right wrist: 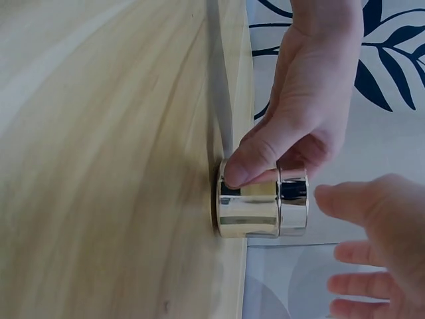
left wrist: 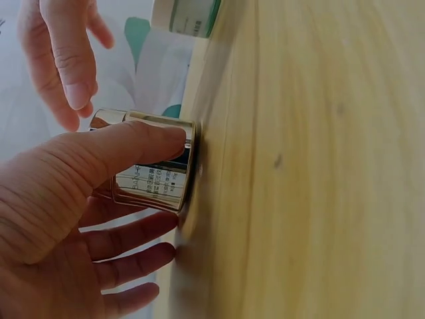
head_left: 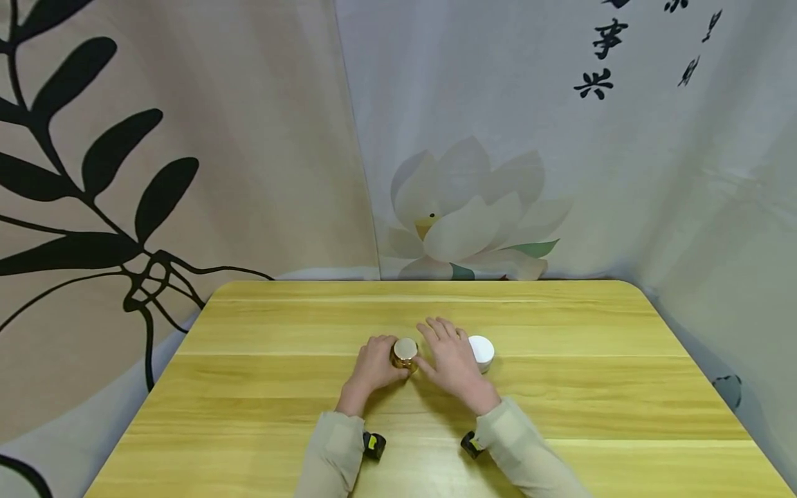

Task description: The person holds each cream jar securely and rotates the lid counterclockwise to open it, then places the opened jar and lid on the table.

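Your left hand [head_left: 377,364] grips the gold jar [head_left: 405,349] between thumb and fingers; your right hand [head_left: 453,358] is just beside it, fingers spread, holding nothing. The jar stands upright on the surface [head_left: 249,415], with the white jar [head_left: 482,351] to its right, beyond your right hand. A slack left grip could let that smooth, shiny wall slip or turn; a wide right-hand sweep might knock the white jar. The right wrist view shows your right thumb clear of the cap [right wrist: 294,203], unclear from the head; only the left wrist view shows the gold jar's printing [left wrist: 156,178].
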